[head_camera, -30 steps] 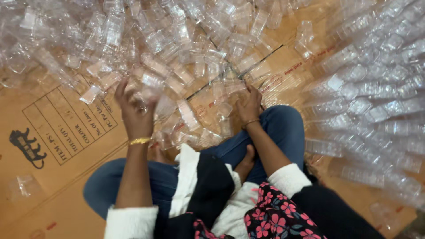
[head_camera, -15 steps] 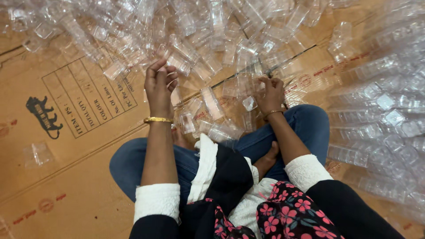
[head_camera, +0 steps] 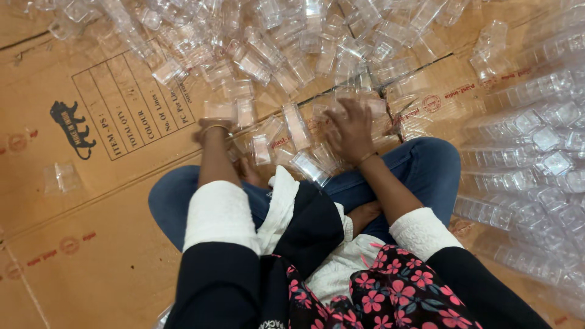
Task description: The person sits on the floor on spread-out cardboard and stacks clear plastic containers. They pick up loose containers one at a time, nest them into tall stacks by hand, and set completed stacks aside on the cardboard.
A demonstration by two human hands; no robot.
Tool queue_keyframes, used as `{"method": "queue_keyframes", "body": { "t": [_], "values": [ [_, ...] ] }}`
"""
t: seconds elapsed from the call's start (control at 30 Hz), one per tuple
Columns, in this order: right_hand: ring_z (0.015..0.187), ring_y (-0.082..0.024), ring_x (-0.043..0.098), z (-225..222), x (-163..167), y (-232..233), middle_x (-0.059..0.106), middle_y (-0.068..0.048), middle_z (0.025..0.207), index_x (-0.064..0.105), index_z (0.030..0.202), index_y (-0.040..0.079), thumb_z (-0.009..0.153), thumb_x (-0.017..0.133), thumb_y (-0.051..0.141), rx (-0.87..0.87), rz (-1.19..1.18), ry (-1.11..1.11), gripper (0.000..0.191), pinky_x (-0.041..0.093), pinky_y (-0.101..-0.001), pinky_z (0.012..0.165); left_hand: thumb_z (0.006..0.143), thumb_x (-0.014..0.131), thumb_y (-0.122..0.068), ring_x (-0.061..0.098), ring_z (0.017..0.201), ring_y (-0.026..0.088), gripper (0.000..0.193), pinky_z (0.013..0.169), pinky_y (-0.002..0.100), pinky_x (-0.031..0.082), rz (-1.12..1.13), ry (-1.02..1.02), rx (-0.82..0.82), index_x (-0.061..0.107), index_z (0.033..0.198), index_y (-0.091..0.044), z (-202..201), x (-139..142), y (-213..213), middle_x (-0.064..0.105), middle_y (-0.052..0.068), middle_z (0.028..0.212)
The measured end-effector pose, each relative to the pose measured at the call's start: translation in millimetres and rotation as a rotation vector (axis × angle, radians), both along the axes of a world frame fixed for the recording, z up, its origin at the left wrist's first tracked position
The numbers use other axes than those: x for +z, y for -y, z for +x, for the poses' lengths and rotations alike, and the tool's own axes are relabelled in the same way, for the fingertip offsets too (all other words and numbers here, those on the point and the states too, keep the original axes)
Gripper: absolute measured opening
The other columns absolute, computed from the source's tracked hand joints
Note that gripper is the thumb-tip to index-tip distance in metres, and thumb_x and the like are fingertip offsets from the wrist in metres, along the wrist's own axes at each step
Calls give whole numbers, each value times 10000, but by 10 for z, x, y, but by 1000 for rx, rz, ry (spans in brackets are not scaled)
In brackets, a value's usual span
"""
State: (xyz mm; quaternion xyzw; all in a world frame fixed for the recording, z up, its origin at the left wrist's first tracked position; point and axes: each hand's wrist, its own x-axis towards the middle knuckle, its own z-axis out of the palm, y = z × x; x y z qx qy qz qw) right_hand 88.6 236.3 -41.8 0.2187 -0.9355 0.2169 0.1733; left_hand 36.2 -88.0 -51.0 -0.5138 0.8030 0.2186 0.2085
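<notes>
A heap of small clear plastic boxes (head_camera: 256,55) covers the flattened brown cardboard (head_camera: 91,201) in front of my crossed legs in blue jeans (head_camera: 426,164). My left hand (head_camera: 210,129), with a gold bangle at the wrist, is bent downward and closed on a clear plastic box (head_camera: 222,111) at the near edge of the heap. My right hand (head_camera: 350,131) lies palm down, blurred, on several clear boxes (head_camera: 304,164) by my knee. Its palm is hidden, so its grip cannot be made out.
Long stacked rows of clear boxes (head_camera: 530,158) fill the right side. One loose clear box (head_camera: 61,176) lies alone on the cardboard at the left. A printed table and an animal mark (head_camera: 73,128) are on the cardboard.
Both hands have drawn back from the heap toward my legs. The left hand has dropped lower and now closes on a box. The view has shifted, so the heap sits further right.
</notes>
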Motion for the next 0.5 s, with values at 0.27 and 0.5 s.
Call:
{"method": "queue_keyframes", "body": {
  "t": [0.27, 0.5],
  "values": [
    [1263, -316, 537, -81, -120, -81, 605, -126, 1344, 697, 1127, 143, 910, 724, 209, -196, -99, 59, 228, 364, -573, 1060, 773, 747, -403, 711, 1042, 370, 662, 910, 454, 577, 272, -495, -287, 538, 1340, -132, -60, 77, -269, 700, 212, 1161],
    [1226, -356, 591, -134, -159, -227, 668, -147, 1177, 661, 1192, 36, 1016, 632, 125, -258, -426, 108, 200, 459, -463, 1066, 883, 777, -273, 704, 885, 160, 534, 756, 282, 616, 761, -907, -131, 547, 1321, -73, 166, 560, -170, 704, 109, 981]
  ]
}}
